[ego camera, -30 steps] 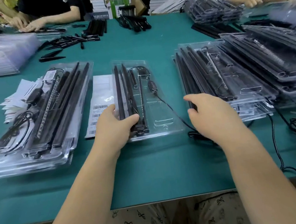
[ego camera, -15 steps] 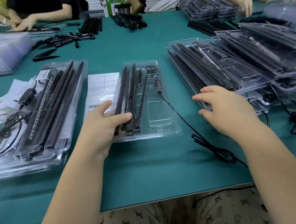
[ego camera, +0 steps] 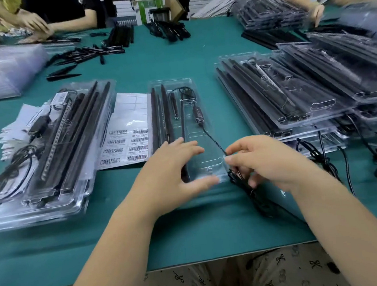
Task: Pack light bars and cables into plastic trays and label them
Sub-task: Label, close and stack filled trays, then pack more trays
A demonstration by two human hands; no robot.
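Clear plastic tray point(ego camera: 189, 129) w/ black light bars point(ego camera: 165, 112) lies centre on green tabletop point(ego camera: 191, 230). Thin black cable point(ego camera: 212, 138) runs from tray's inline controller to its near-right corner, where right hand point(ego camera: 269, 160) pinches it betw. curled fingers. Left hand point(ego camera: 174, 174) rests on tray's near end, fingers spread, holding nothing. White barcode label sheet point(ego camera: 127, 135) just left of tray.
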